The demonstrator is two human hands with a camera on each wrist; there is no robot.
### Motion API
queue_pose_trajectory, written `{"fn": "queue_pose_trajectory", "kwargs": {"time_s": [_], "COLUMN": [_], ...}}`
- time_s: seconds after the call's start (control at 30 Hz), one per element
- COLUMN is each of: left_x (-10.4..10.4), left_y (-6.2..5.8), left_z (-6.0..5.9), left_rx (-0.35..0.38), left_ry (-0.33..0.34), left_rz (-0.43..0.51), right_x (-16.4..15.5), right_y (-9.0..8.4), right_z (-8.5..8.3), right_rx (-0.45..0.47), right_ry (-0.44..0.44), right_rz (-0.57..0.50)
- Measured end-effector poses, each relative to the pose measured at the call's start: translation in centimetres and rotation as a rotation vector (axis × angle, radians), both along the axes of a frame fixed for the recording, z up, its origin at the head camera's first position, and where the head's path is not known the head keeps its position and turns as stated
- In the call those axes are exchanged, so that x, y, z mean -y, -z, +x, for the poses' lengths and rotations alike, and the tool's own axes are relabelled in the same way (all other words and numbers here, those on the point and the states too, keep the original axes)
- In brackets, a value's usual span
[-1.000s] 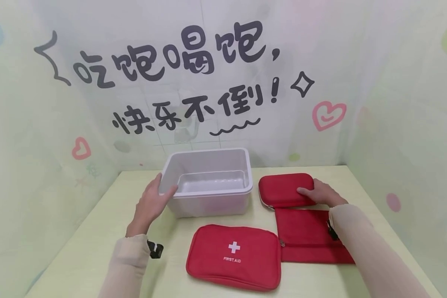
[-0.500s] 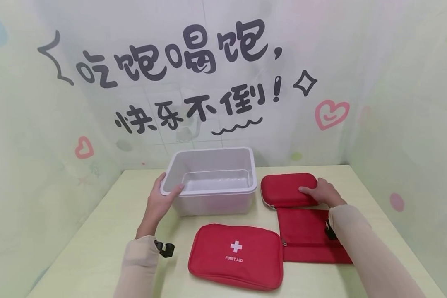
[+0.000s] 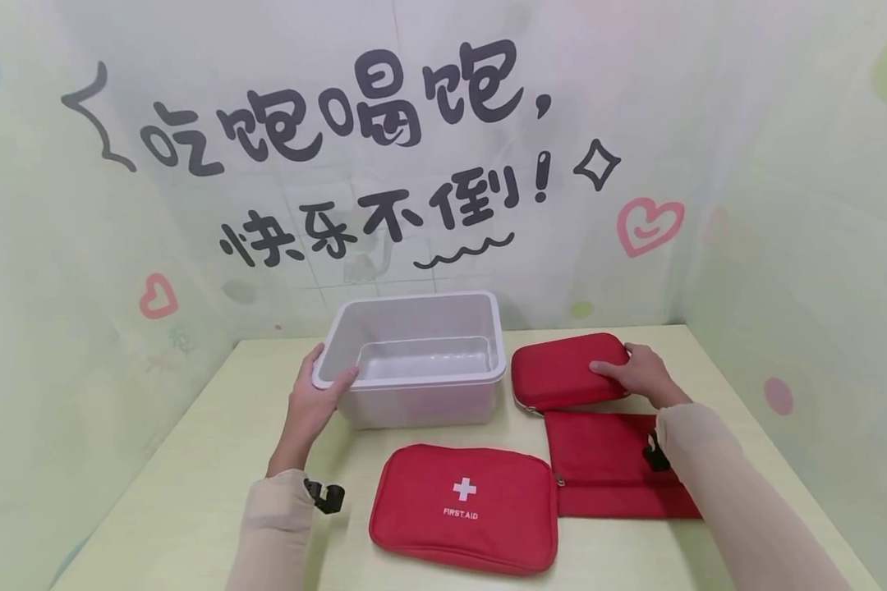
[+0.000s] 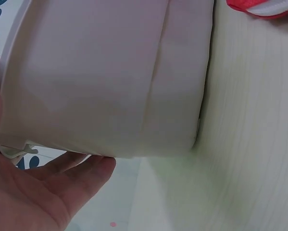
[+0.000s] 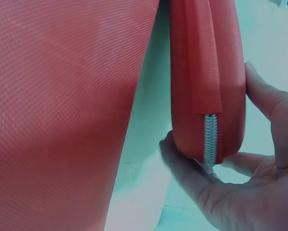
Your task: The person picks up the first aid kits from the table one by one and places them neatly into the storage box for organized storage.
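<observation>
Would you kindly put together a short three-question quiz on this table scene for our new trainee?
1. True or false: the white plastic bin holds a red pouch.
2. Which red item does the right hand grip? A) first-aid bag B) hard zip case C) flat pouch
3. Fill in: the left hand holds the bin's near-left ____.

Key: 1 false, it is empty; 2 B; 3 corner, at the rim.
</observation>
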State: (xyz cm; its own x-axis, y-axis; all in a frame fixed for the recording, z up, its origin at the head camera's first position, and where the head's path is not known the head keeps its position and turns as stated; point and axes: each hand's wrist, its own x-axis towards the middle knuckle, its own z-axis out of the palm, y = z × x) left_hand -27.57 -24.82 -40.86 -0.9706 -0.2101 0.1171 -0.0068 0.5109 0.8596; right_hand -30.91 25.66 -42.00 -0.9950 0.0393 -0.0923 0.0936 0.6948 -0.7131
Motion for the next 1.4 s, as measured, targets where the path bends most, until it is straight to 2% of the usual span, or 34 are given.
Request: {"fn": "queue_pose_trajectory", "kwargs": {"time_s": [0.17, 0.37, 0.6, 1.1, 1.4], "left_x": [0.2, 0.2, 0.3, 0.1, -0.1], "left_y": [0.2, 0.4, 0.6, 0.6, 0.6], "left_z": [-0.2, -0.3, -0.4, -0.4, -0.5], "left_rx": [-0.002, -0.010, -0.015, -0.025, -0.016], "left_ry": [0.001, -0.003, -0.002, 0.010, 0.009], "left_rz": [0.017, 0.029, 0.034, 0.033, 0.022], "right_x": [0.3, 0.4, 0.3, 0.1, 1.2], "right_y": [-0.2, -0.6, -1.2, -3.4, -6.2], "right_z": [0.0, 0.2, 0.6, 0.7, 0.2], "right_rx": [-0.028, -0.015, -0.011, -0.102, -0.109], "right_ry": [-0.010, 0.019, 0.072, 0.362, 0.502], "right_rz": [-0.027, -0.085, -0.205, -0.423, -0.603]}}
